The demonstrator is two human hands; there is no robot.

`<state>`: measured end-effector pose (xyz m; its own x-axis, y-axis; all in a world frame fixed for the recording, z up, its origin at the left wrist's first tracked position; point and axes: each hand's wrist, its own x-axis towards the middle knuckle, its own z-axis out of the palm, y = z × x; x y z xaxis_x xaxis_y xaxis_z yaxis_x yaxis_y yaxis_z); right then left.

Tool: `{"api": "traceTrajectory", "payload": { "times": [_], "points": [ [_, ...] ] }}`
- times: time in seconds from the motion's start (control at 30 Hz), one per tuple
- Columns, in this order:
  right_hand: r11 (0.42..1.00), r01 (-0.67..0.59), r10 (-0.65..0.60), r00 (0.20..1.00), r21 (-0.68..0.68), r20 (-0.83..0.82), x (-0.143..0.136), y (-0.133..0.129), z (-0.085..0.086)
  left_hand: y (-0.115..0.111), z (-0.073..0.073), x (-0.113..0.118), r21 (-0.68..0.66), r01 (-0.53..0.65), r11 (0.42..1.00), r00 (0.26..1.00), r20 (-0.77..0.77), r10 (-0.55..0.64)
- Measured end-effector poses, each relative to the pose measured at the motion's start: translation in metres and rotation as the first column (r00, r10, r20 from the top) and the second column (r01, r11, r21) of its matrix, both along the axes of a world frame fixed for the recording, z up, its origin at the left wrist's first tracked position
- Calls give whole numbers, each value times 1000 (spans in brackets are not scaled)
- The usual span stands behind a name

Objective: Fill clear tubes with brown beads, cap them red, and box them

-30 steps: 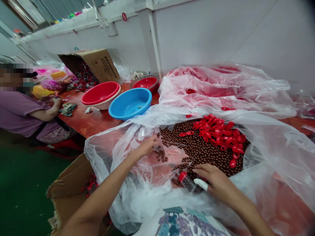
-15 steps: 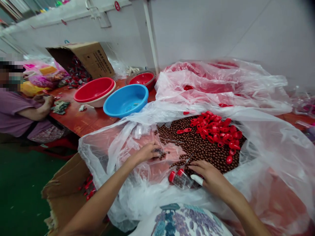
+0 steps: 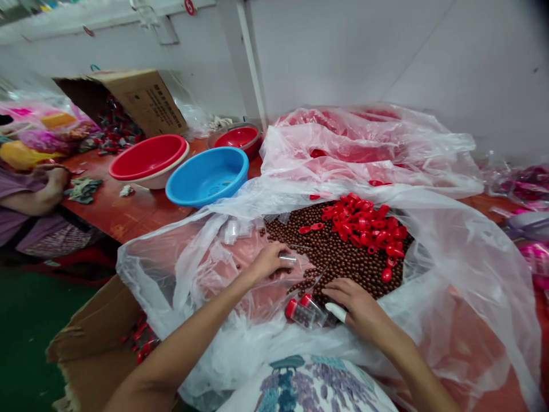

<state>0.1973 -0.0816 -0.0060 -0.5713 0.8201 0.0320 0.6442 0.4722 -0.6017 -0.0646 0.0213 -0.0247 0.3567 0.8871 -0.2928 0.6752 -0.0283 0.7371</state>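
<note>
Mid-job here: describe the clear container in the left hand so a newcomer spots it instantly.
Find the large translucent plastic sheet bearing a wide spread of brown balls. At the left edge of that spread, the left hand holds a small clear container. It shows no red cap, unlike the red-capped containers lying by the right hand.

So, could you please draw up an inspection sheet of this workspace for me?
Surface: red table, partly covered by translucent plastic sheeting.
Job's things: brown balls; red spoon-shaped pieces heaped on them; two red-capped tubes beside the right hand.
Clutter: blue basin, red basin, crumpled cloth, open carton.
Hands: left hand has its fingers around a clear tube; right hand over the brown balls' near edge, grip unclear.
Cables: nothing seen.
Surroundings: co-worker at the picture's left, pale wall, green floor.
</note>
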Motion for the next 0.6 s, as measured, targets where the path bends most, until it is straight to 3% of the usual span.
{"api": "traceTrajectory", "payload": {
  "times": [0.13,0.47,0.6],
  "points": [
    [999,30,-30,1000,42,-4,8,5,2,7,-3,29,190,5,982,1000,-19,-1],
    [994,89,-90,996,66,9,26,17,6,2,-15,67,175,26,984,997,72,-39],
    [989,127,-129,991,81,24,33,24,3,3,-14,72,96,5,995,995,101,-15]
  ]
}}
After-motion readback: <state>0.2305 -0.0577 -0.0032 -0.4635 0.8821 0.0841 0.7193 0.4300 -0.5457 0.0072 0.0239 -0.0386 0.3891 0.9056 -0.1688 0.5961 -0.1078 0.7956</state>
